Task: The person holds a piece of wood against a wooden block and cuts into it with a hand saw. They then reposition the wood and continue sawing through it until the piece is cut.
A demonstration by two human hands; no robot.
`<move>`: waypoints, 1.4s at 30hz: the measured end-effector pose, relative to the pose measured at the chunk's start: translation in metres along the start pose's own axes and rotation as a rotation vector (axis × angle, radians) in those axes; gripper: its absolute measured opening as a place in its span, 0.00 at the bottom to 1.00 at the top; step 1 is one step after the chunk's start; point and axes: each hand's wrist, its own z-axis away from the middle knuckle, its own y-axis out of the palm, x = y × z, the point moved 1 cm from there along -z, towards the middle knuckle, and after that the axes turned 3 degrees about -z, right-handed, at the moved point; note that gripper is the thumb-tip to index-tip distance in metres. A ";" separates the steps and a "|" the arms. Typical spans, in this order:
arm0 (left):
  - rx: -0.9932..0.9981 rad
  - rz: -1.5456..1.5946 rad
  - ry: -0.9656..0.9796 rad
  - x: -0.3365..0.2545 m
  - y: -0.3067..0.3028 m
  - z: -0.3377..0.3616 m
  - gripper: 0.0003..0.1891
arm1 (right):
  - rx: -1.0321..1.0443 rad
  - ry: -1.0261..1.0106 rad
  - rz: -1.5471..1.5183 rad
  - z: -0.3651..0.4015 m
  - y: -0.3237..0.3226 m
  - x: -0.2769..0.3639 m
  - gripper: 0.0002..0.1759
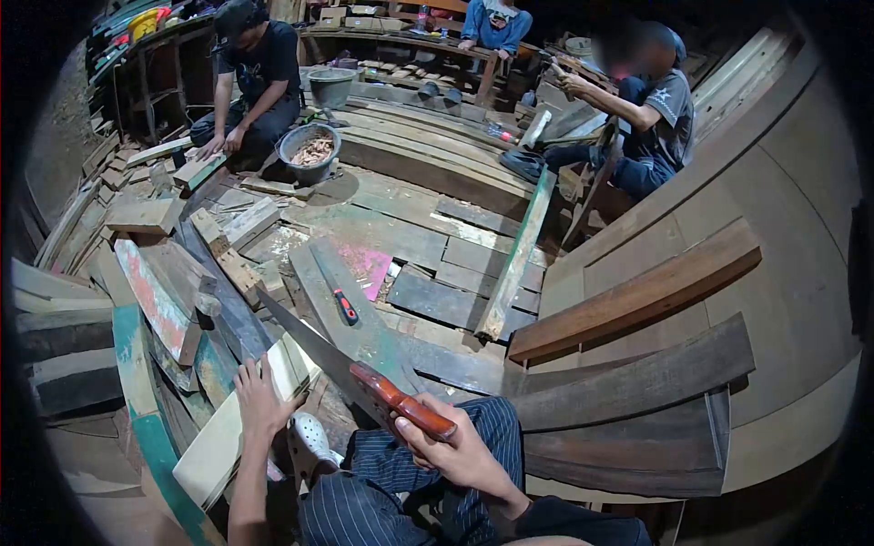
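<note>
Currently, the right hand point(469, 450) is closed around the reddish handle point(405, 407) of a handsaw point(344, 371), located above the lap beside the right knee point(496, 419). The saw's long axis runs diagonally: the blade tip points forward and left, the handle back and right. The left hand point(261, 400) lies palm down on a pale board point(218, 446), fingers slightly spread. The board's long axis runs from near left to far right, crosswise to the saw. Its far end lies close to the blade; whether the 2 touch cannot be determined. The right fingers are partly hidden by the handle; the left forearm is cut off at the lower edge. Beyond the blade, a tool with a red-and-black handle point(345, 308) lies on a plank point(369, 332), its shaft pointing away
</note>
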 end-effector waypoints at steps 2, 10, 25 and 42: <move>0.075 0.065 -0.030 -0.006 -0.011 -0.002 0.58 | -0.035 -0.067 0.055 -0.013 0.008 -0.005 0.11; -0.031 -0.055 0.004 0.000 0.005 0.001 0.58 | -0.003 -0.163 0.068 -0.080 0.021 -0.056 0.11; 0.012 0.018 -0.079 -0.011 -0.008 0.001 0.58 | 0.027 -0.177 0.446 0.057 -0.005 0.008 0.15; 0.044 0.002 -0.030 -0.003 -0.002 -0.003 0.59 | 0.011 -0.218 0.285 -0.052 0.031 -0.017 0.14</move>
